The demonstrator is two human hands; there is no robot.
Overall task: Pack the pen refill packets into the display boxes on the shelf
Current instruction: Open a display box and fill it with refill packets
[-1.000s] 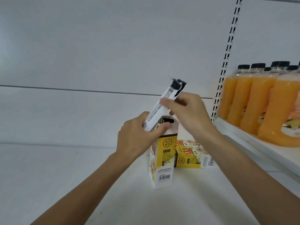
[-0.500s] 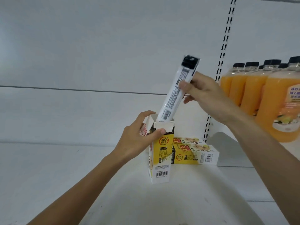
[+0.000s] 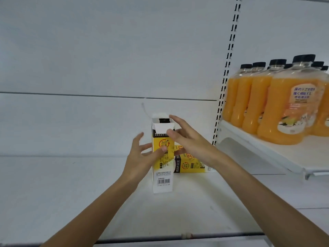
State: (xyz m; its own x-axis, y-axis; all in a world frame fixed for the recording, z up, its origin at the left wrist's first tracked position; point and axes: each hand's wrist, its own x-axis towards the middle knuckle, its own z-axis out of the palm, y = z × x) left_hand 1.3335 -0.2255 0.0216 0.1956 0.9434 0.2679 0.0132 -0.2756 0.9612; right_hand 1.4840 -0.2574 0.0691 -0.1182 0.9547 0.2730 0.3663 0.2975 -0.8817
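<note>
The left hand (image 3: 142, 157) held the display box (image 3: 162, 168). Its thumb pressed on the yellow front of the box, and its fingers (image 3: 139, 139) were spread out by the box's left side. The picture was a bit blurry there, so I could not tell how many fingers touched the box.

The right hand (image 3: 188, 141) held nothing. Its fingers were straight and spread apart. It was up by the top right of the box, with its thumb just beside the white flap that stuck out at the front.

The box stood up tall with its top open. The pen refill packet (image 3: 164, 120) was down inside it, and only its black top showed in the opening. A bar code was low on the front of the box.

The box stood on the white shelf (image 3: 53, 193), about halfway between the back edge and the front edge.

Behind it and a little to the right, a flat box (image 3: 192, 164) of the same yellow lay on its side, close to the back edge.

Over by the right edge, a dark post (image 3: 229, 56) with little slots went up the wall. A small shelf (image 3: 263, 150) stuck out from it, higher up. Bottles (image 3: 284, 107) full of orange liquid, with black caps, stood on it in rows.
</note>
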